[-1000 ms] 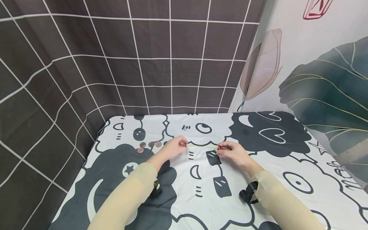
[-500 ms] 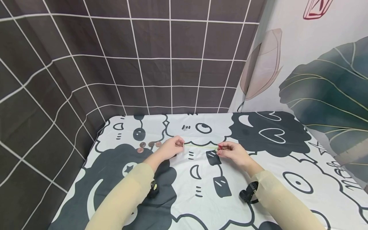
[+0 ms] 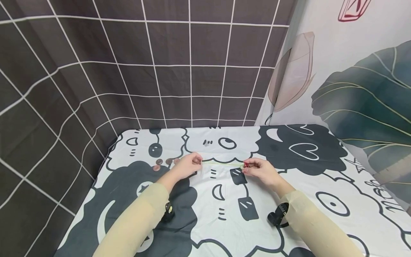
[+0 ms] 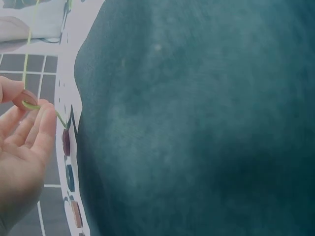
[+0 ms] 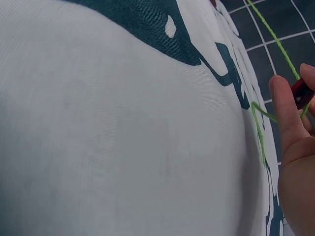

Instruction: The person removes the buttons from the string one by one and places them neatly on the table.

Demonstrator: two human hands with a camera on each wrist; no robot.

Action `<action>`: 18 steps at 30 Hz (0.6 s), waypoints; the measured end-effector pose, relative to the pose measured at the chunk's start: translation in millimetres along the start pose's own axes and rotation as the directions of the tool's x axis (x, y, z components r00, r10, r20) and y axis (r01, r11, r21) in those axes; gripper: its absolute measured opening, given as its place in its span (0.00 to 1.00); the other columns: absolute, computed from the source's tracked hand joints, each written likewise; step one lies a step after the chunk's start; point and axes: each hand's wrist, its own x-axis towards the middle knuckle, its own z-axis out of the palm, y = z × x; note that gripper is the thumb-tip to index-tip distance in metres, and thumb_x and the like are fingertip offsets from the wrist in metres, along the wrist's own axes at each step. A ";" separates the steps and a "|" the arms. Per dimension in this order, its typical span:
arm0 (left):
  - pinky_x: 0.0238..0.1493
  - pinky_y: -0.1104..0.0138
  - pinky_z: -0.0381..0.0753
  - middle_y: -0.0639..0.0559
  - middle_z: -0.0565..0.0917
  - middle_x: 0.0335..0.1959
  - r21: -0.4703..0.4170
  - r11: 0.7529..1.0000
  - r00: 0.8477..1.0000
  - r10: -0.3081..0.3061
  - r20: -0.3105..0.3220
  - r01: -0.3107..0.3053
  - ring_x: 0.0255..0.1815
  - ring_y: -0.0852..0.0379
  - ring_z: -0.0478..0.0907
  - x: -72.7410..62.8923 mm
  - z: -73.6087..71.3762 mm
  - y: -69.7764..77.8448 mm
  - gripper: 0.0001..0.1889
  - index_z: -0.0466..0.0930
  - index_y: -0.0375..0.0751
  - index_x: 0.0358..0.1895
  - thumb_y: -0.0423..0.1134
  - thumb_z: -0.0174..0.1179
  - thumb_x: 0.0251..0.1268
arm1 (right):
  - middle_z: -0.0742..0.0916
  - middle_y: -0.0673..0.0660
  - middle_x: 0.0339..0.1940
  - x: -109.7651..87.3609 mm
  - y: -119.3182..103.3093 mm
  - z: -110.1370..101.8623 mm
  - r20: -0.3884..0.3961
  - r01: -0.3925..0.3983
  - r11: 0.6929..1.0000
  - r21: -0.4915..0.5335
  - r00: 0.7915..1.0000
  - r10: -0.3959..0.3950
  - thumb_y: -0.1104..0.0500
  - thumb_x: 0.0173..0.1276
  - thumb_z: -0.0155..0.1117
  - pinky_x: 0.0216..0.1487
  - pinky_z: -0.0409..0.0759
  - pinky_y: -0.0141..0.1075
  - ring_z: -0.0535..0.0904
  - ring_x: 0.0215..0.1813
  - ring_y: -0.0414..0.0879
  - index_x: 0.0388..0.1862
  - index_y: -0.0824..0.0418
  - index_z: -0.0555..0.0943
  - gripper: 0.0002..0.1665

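Observation:
My left hand (image 3: 187, 166) pinches a flat brownish-pink disc (image 4: 28, 100) between thumb and fingers. A green string (image 4: 26, 64) crosses that disc, and a short end hangs past the fingertips. Toward the other hand the string (image 3: 221, 163) runs almost straight and level, close over the printed cloth. With thumb and fingers my right hand (image 3: 261, 170) grips a small red piece (image 5: 301, 93), partly hidden by the fingers. The string reaches this red piece too, and a loose tail (image 5: 260, 130) dangles beside the hand toward the cloth.
Several brown and pinkish discs (image 3: 156, 167) lie on the cloth (image 3: 205, 200) left of my left hand, which overlaps one. A dark gridded curtain (image 3: 205, 82) stands behind and on the left. A leaf-print drape (image 3: 359, 103) hangs at the right.
My left hand has moved leftward in steps, so the visible stretch of string between the hands is longer. The right hand has stayed in place with the red piece.

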 end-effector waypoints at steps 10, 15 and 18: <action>0.60 0.43 0.49 0.58 0.80 0.37 0.035 0.999 1.000 -0.010 -0.027 0.011 0.42 0.58 0.78 -0.8 -1.3 -2.4 0.14 0.78 0.44 0.47 0.39 0.59 0.56 | 0.85 0.67 0.42 -2.1 -3.6 1.1 0.000 0.002 1.000 -0.025 1.000 -0.002 0.68 0.62 0.60 0.44 0.79 0.29 0.83 0.40 0.41 0.54 0.79 0.70 0.24; 0.52 0.56 0.70 0.55 0.80 0.39 0.021 0.999 0.999 -0.033 -0.025 0.034 0.41 0.58 0.78 -3.5 -3.1 -2.2 0.15 0.77 0.43 0.48 0.38 0.59 0.56 | 0.85 0.65 0.41 -2.6 -3.4 0.8 -0.005 -0.005 1.000 -0.028 1.000 0.005 0.68 0.62 0.61 0.43 0.79 0.29 0.83 0.39 0.40 0.55 0.79 0.70 0.24; 0.43 0.62 0.77 0.55 0.80 0.39 0.024 0.999 0.998 -0.047 -0.031 0.047 0.41 0.57 0.78 -4.1 -3.9 -3.3 0.14 0.77 0.45 0.47 0.38 0.59 0.56 | 0.85 0.66 0.41 -2.1 -2.1 0.2 -0.003 -0.009 1.000 -0.025 1.000 0.009 0.68 0.62 0.61 0.43 0.79 0.29 0.83 0.39 0.41 0.55 0.79 0.70 0.24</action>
